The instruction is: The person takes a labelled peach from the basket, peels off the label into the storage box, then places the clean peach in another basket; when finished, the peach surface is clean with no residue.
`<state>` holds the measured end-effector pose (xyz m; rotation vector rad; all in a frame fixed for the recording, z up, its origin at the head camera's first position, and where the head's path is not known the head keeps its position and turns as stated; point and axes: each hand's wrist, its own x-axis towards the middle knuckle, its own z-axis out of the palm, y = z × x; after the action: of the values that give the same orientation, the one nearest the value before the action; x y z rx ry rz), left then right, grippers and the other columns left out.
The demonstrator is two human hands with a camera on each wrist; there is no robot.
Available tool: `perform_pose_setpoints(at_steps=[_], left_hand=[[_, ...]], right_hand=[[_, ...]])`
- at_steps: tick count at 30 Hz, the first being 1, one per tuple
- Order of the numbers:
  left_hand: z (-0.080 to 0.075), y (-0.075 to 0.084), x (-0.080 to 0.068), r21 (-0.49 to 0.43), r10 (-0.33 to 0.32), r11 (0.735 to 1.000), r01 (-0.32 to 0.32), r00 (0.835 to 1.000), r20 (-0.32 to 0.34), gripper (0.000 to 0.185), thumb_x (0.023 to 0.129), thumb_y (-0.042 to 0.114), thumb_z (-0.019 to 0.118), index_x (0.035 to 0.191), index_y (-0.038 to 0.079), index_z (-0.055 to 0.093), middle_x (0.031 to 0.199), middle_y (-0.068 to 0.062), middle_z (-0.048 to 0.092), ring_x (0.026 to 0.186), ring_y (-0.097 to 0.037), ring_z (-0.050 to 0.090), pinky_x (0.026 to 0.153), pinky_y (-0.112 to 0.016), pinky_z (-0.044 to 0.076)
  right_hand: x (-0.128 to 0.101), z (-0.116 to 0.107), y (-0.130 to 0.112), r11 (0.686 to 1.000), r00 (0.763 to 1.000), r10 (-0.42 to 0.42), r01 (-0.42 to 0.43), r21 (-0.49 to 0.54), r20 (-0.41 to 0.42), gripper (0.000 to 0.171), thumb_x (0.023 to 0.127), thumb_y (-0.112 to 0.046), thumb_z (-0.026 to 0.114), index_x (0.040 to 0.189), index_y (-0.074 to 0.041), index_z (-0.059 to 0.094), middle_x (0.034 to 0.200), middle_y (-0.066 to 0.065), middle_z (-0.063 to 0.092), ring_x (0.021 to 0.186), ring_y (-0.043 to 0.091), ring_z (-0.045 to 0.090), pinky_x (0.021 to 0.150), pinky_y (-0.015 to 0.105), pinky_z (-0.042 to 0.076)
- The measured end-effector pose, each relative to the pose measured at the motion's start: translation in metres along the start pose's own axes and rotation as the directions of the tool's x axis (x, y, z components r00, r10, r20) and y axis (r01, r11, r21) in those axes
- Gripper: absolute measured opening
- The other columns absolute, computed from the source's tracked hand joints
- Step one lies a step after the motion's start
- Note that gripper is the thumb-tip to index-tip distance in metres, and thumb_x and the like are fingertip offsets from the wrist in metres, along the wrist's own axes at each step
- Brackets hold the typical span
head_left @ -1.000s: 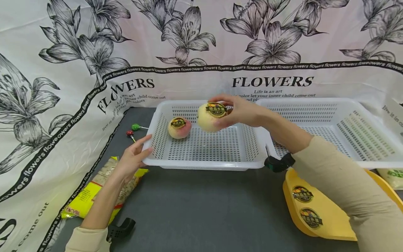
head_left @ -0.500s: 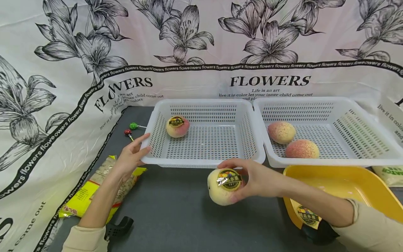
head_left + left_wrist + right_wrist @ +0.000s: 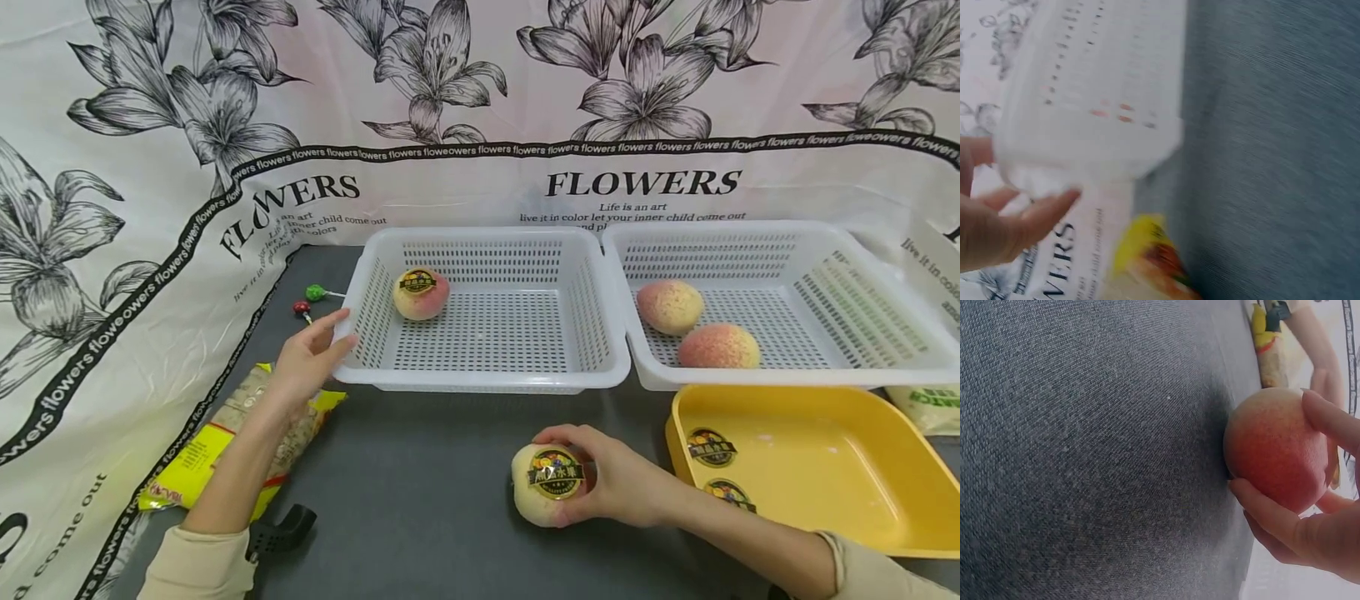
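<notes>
My right hand (image 3: 618, 479) holds a pale peach (image 3: 531, 500) with a black and gold sticker facing up, low over the grey table in front of the left basket. In the right wrist view the peach's reddish side (image 3: 1279, 447) shows, with thumb and fingers curled round it. My left hand (image 3: 303, 362) grips the left rim of the white perforated basket (image 3: 480, 379), with its thumb and fingers at the corner in the left wrist view. Inside that basket, toward the back left, sits another stickered peach (image 3: 422, 304).
A second white basket (image 3: 795, 377) on the right holds two peaches (image 3: 718, 346) without visible stickers. In front of it stands a yellow tray (image 3: 832, 467) with stickers inside. A yellow snack bag (image 3: 202, 467) lies under my left forearm, and two lollipops (image 3: 315, 292) lie behind it.
My right hand has carried the peach out of the left basket, forward and down over the table near me. The left hand has stayed at the basket's rim.
</notes>
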<state>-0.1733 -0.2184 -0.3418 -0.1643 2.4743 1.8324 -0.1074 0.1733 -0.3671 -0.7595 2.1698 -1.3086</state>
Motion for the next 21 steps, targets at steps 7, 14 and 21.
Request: perform_pose_setpoints(at_steps=[7,14,21], left_hand=[[0.023,0.045,-0.014,-0.314,0.316,0.852,-0.419,0.890,-0.329,0.049,0.096,0.008,0.056,0.143,0.007,0.043,0.136,-0.009,0.048,0.122,-0.024,0.049,0.097,-0.037,0.043],[0.086,0.051,-0.044,-0.377,0.555,0.806,-0.455,0.803,0.217,0.061,0.091,0.020,0.066,0.140,-0.004,0.040,0.138,-0.016,0.046,0.122,-0.030,0.048,0.099,-0.039,0.042],[0.142,0.017,-0.066,-0.010,0.263,0.947,-0.322,0.755,0.601,0.080,0.080,0.030,0.078,0.148,0.020,0.035,0.144,-0.001,0.039,0.129,-0.023,0.039,0.099,-0.032,0.040]], right_hand=[[0.000,-0.001,0.000,1.000,1.000,0.004,-0.004,-0.018,-0.001,0.069,0.074,-0.025,0.084,0.132,-0.011,0.049,0.119,0.004,0.053,0.093,0.018,0.051,0.070,0.026,0.049],[-0.001,-0.001,0.001,1.000,1.000,0.001,-0.002,-0.026,-0.016,0.070,0.073,-0.027,0.084,0.132,-0.009,0.049,0.119,0.004,0.053,0.092,0.017,0.051,0.070,0.025,0.048],[-0.002,0.000,0.001,0.999,1.000,0.009,-0.010,-0.047,-0.028,0.071,0.074,-0.029,0.084,0.133,-0.007,0.048,0.120,0.004,0.054,0.094,0.018,0.052,0.071,0.026,0.048]])
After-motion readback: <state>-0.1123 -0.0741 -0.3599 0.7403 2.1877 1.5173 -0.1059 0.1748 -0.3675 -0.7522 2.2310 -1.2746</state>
